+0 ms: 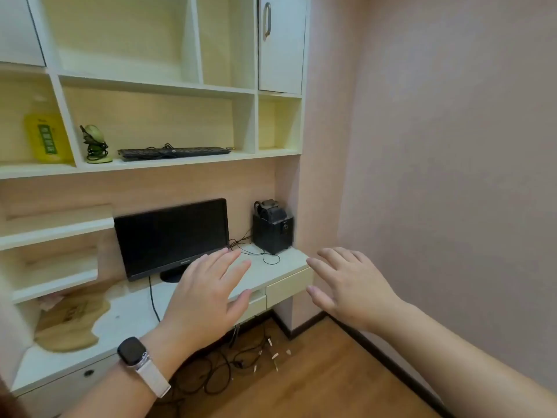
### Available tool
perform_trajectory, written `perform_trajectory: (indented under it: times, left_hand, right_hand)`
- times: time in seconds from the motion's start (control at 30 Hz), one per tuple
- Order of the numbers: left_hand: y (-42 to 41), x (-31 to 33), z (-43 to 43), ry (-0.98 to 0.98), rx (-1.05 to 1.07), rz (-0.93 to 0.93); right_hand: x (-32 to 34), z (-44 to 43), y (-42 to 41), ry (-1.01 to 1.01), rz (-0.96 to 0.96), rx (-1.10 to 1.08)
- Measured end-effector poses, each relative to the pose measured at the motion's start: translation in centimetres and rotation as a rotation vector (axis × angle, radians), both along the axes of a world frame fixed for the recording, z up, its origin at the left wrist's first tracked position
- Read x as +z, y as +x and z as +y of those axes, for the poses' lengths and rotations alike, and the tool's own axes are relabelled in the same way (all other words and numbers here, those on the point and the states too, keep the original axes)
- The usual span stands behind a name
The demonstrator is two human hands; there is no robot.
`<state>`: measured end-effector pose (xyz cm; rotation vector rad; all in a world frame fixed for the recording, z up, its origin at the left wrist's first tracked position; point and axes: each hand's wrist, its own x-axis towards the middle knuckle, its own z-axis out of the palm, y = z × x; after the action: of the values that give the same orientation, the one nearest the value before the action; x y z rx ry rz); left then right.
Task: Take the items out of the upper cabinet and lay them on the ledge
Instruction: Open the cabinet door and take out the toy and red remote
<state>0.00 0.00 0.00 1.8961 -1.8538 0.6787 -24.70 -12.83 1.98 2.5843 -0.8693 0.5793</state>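
Observation:
A white upper cabinet door [281, 43] with a metal handle [267, 21] is closed at the top right of the wall unit. Open cubbies to its left look bare. Below, a shelf [187, 161] holds a black keyboard [173, 152], a green figurine wound with cable [95, 143] and a yellow bottle [45, 137]. My left hand [208, 294], with a watch on its wrist, hovers with fingers spread above the desk ledge [280, 267]. My right hand [346, 285] floats empty beside the ledge's right end, fingers apart.
A black monitor [171, 236] and a black speaker [272, 226] stand on the desk. A tan cloth [69, 324] lies at the desk's left. Cables [220, 372] and small clips litter the wooden floor. A pink wall [437, 146] closes off the right.

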Motion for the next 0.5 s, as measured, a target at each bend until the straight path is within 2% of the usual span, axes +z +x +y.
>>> perform_trajectory:
  times: [0.27,0.5]
  left_hand:
    - [-0.5,-0.6,-7.1,0.008,-0.013,-0.02]
    - [-3.6,0.6,-17.0,0.02,-0.039,-0.044]
  right_hand:
    - [-2.2,-7.6,0.0,0.005,-0.046,0.036]
    - [-2.0,-16.7,-2.7,0.051,-0.063,0.053]
